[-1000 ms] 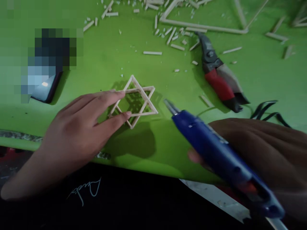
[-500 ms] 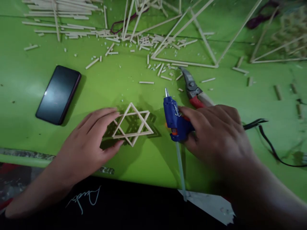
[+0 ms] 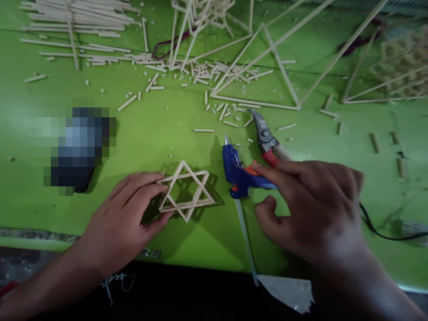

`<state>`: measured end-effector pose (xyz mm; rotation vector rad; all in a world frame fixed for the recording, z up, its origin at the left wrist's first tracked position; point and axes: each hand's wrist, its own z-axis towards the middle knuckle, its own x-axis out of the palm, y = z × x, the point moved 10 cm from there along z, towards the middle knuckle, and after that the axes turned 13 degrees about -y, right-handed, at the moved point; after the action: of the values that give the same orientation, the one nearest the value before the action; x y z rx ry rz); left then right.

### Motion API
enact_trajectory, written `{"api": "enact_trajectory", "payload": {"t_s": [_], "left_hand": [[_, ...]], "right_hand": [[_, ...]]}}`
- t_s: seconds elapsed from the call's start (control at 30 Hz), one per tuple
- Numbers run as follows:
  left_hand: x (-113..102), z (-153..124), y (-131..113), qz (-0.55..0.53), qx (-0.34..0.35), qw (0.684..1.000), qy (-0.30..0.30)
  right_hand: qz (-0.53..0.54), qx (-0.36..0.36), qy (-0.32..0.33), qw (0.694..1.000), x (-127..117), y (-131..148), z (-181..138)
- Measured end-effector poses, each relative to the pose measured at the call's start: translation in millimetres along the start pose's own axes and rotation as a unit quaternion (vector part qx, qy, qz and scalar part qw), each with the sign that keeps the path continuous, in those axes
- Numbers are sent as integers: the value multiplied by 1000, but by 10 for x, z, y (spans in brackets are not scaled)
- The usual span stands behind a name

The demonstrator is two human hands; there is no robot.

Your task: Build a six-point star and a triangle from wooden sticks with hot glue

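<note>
My left hand point(image 3: 125, 214) grips the left side of a six-pointed star made of thin wooden sticks point(image 3: 195, 204), fingers on its upper left and thumb at its lower left. A blue hot glue gun point(image 3: 230, 166) lies on its side to the right of the star, its nozzle pointing away from me. From its back end a long glue stick point(image 3: 245, 240) runs toward the table edge. My right hand point(image 3: 310, 205) is over the gun's handle, thumb and index finger apart, the index fingertip at the orange trigger point(image 3: 251, 168). Its other fingers are partly hidden.
Pruning shears point(image 3: 265, 136) lie just beyond the glue gun. Cut stick pieces point(image 3: 207, 71) and triangular stick frames point(image 3: 257, 101) spread across the back. A stack of sticks point(image 3: 83, 18) is at the back left, a blurred-out phone point(image 3: 80, 147) at left. A black cord point(image 3: 377, 227) trails right.
My right hand has loosened from the glue gun and drawn back right, uncovering the trigger and handle. The gun now lies tipped on its side. The star stays in my left hand.
</note>
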<state>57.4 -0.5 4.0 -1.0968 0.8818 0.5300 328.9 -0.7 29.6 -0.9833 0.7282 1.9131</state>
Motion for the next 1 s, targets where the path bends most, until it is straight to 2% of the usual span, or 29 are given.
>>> {"api": "enact_trajectory", "payload": {"t_s": [0.1, 0.3, 0.57, 1.0], "left_hand": [[-7, -1, -15, -1, 12, 1000, -1], [-31, -7, -36, -5, 26, 1000, -6], [-24, -2, -35, -3, 33, 999, -6], [-37, 5, -60, -3, 39, 999, -13]], "right_hand": [[71, -19, -34, 997, -144, 191, 97], [124, -53, 45, 990, 45, 496, 158], [138, -62, 47, 987, 137, 563, 178], [134, -68, 35, 988, 146, 604, 211]]}}
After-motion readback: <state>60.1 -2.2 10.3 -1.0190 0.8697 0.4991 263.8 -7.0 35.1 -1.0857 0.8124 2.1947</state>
